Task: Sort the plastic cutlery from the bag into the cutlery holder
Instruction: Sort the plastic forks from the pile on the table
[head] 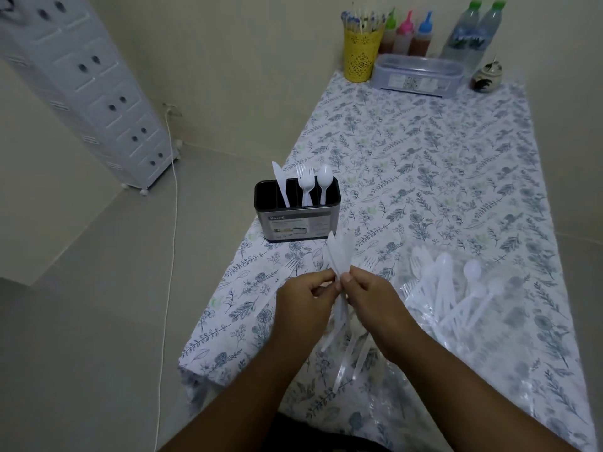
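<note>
A black cutlery holder (297, 223) stands near the table's left edge. In it are a white knife (280, 181) on the left, forks (306, 185) in the middle and a spoon (324, 182) on the right. Just in front of the holder, my left hand (303, 308) and my right hand (372, 305) meet and pinch a bunch of white plastic knives (339, 256), blades up. More white cutlery lies on the cloth under my hands. To the right, a clear plastic bag (473, 321) holds several spoons and forks.
The table (440, 158) has a floral cloth. At its far end stand a yellow holder of sticks (360, 50), three sauce bottles (408, 34), two water bottles (470, 31), a clear lidded box (419, 75) and a small jar (486, 78). A white drawer tower (98, 93) stands on the floor at the left.
</note>
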`<state>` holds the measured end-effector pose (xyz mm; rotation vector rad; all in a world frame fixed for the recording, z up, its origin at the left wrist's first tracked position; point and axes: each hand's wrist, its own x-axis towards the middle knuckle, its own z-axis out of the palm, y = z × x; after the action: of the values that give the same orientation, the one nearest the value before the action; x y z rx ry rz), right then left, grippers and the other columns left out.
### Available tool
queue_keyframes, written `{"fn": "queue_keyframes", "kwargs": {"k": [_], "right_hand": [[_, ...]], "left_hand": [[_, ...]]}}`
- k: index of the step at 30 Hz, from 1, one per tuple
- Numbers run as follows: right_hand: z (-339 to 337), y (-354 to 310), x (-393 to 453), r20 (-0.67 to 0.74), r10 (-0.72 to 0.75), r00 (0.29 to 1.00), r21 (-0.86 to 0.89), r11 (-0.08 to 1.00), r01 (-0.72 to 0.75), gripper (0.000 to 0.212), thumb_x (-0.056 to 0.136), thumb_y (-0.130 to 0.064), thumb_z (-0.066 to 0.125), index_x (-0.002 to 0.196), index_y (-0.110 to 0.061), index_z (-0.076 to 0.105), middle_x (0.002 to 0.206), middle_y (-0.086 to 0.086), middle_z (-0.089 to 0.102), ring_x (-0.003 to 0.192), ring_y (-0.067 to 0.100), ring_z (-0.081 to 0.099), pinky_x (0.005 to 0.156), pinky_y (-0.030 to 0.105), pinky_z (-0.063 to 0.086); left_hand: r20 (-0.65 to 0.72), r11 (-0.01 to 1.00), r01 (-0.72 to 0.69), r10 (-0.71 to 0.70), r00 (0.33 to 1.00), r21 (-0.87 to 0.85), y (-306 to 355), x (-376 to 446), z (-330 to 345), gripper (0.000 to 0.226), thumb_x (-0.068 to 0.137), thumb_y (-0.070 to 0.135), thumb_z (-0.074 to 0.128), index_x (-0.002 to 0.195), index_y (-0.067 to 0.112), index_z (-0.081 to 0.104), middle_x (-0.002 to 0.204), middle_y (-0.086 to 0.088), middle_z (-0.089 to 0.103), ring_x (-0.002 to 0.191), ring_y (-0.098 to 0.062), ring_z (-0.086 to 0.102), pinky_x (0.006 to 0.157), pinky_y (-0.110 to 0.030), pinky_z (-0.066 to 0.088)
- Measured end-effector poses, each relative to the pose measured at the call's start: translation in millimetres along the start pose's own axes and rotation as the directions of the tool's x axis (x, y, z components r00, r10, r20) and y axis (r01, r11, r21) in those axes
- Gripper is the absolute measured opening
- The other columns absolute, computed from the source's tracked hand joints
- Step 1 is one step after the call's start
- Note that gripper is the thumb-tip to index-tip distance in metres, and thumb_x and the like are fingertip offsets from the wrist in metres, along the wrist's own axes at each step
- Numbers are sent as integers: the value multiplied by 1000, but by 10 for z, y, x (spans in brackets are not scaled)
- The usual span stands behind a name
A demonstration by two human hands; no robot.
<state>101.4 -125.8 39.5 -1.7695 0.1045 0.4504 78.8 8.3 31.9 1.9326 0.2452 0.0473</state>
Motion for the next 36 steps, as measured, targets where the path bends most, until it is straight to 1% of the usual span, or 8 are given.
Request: {"fn": "queue_keyframes", "kwargs": {"k": [3, 6, 11, 18, 22, 26, 33, 36], "right_hand": [[32, -115, 82, -37, -107, 994, -100, 990, 103, 39, 104, -19, 52, 67, -29, 58, 52, -20, 57, 50, -3, 49, 54, 14, 39], [100, -234, 181, -19, -201, 979, -236, 953, 191, 41, 105, -19, 51, 67, -36, 52, 66, -14, 56, 63, 1, 51, 64, 25, 39], [174, -363, 281, 51, -299, 953, -396, 870, 295, 36, 105, -20, 49, 74, -38, 50, 75, -14, 53, 69, -1, 51, 62, 12, 35], [324, -493, 493, -66, -362, 930, -369, 875, 314, 20, 101, -24, 59, 85, -25, 71, 62, -11, 62, 58, -2, 55, 52, 12, 35], [398, -850, 798, -135, -400, 906, -280, 893, 353, 19, 102, -24, 58, 102, -17, 76, 83, -7, 69, 73, 1, 62, 68, 16, 50], [442, -1144, 1123, -192, -467, 863, -231, 876, 423, 22, 102, -24, 56, 100, -15, 76, 79, -7, 67, 69, 1, 58, 63, 15, 41], [608, -1099, 1515, -252, -446, 859, -137, 895, 424, 22, 99, -30, 57, 92, -22, 76, 81, -5, 72, 75, 11, 65, 71, 33, 55], [677, -985, 1580, -220, -425, 878, -146, 904, 401, 21, 101, -23, 57, 84, -23, 69, 76, -10, 64, 69, -1, 58, 65, 15, 44]], "left_hand": [[-63, 998, 5, -9, 998, -64, 33, 80, -83, 28, 88, 17, 75, 116, 16, 75, 105, 7, 76, 91, 2, 71, 85, -20, 57], [-127, 996, -7, -4, 992, -89, 69, 147, -155, 29, 86, 17, 76, 115, 15, 74, 103, 9, 75, 91, 4, 70, 83, -14, 55], [-152, 996, -66, 55, 987, -66, 95, 215, -307, 23, 87, 19, 76, 110, 14, 77, 96, 7, 77, 86, 0, 72, 78, -17, 57], [-208, 993, -103, 88, 974, -60, 123, 424, -453, 22, 89, 19, 74, 110, 15, 77, 94, 10, 77, 85, 3, 71, 77, -16, 56], [-268, 979, -201, 199, 942, 24, 275, 857, -602, 23, 89, 21, 74, 111, 13, 76, 97, 5, 77, 86, -1, 72, 81, -26, 60], [-291, 957, -286, 286, 913, 43, 415, 1293, -726, 22, 90, 21, 73, 109, 11, 76, 98, 2, 77, 88, -6, 73, 81, -35, 60], [-312, 949, -316, 308, 899, 26, 248, 1666, -772, 19, 91, 19, 72, 109, 12, 77, 96, 4, 77, 87, -7, 73, 79, -36, 61], [-313, 956, -291, 288, 905, 37, 63, 1693, -733, 20, 92, 17, 71, 110, 10, 76, 98, 1, 77, 87, -7, 73, 79, -34, 61]]}}
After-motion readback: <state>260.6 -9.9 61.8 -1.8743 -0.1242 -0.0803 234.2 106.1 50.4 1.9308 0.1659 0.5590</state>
